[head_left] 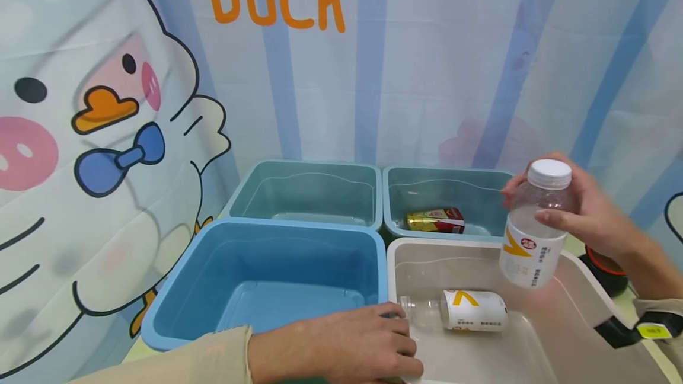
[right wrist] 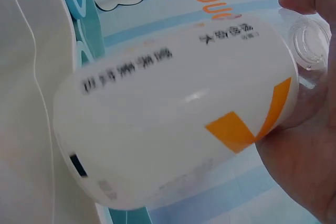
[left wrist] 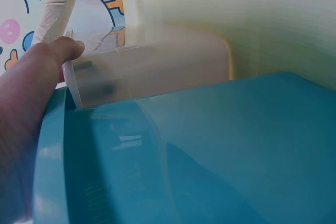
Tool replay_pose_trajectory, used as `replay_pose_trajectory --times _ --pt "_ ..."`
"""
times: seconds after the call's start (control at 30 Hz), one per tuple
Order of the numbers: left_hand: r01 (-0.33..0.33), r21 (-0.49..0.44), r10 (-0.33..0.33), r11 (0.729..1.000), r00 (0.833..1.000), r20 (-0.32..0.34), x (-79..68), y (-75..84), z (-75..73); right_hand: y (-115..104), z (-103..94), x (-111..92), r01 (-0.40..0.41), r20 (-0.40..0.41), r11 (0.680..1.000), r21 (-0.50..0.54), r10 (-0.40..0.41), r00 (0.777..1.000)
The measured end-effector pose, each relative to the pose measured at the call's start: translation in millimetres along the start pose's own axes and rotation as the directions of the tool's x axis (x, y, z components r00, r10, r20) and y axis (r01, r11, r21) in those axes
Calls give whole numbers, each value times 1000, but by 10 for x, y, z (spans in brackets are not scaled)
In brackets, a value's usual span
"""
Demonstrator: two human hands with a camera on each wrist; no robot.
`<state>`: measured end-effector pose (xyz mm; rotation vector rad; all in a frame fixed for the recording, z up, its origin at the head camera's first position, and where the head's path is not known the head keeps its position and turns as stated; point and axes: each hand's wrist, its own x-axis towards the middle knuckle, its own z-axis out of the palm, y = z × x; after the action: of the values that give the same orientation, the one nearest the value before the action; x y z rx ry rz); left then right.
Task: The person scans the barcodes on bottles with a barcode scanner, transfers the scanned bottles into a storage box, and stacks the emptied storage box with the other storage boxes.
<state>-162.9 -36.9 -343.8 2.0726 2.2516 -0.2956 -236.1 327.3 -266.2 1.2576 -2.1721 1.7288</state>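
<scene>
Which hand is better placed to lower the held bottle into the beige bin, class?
The right hand, probably: it grips the held bottle, apparently over the beige bin. The left hand is at the bin's edge, near the lying bottle.

wht-capped btl (head_left: pixel 535 236), orange-on-wht label (head_left: pixel 533 258), blue bin (head_left: pixel 293 298), beige bin (head_left: pixel 459 360), blu/wht striped curtain (head_left: pixel 320 88)

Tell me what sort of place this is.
Perhaps an indoor staged work area: a duck-print backdrop hangs behind grouped plastic bins, and the right hand holds a labelled bottle.
</scene>
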Motion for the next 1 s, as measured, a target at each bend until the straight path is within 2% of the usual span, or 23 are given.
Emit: replay_pose_trajectory --times 0.23,0.37,0.53,0.67,0.8,0.87,0.93,1.0 --pt "-1 -22 1 1000 1000 6 6 -16 2 -28 -136 -62 -28 -88 992 -122 17 996" --pt "1 -31 0 1000 1000 12 7 -24 2 -75 -169 -91 -88 -172 969 -231 49 984" --pt "4 -32 -3 999 1000 15 9 -24 1 -92 -195 -123 -147 -232 951 -271 83 969" --pt "4 -26 -4 1000 1000 7 10 -16 6 -62 -231 -153 -192 -285 923 -332 96 954" --pt "1 -12 -2 1000 1000 -2 9 -10 11 -37 -283 -188 -161 -296 953 -257 81 952" --pt "1 -16 -1 1000 1000 -4 10 -11 13 -31 -305 -209 -161 -304 954 -252 80 949" --pt "0 -24 -1 1000 1000 -5 13 -12 13 -20 -333 -238 -185 -312 938 -293 89 946" --pt "0 -33 0 999 1000 -5 16 -14 13 -8 -354 -266 -250 -348 892 -377 114 931"
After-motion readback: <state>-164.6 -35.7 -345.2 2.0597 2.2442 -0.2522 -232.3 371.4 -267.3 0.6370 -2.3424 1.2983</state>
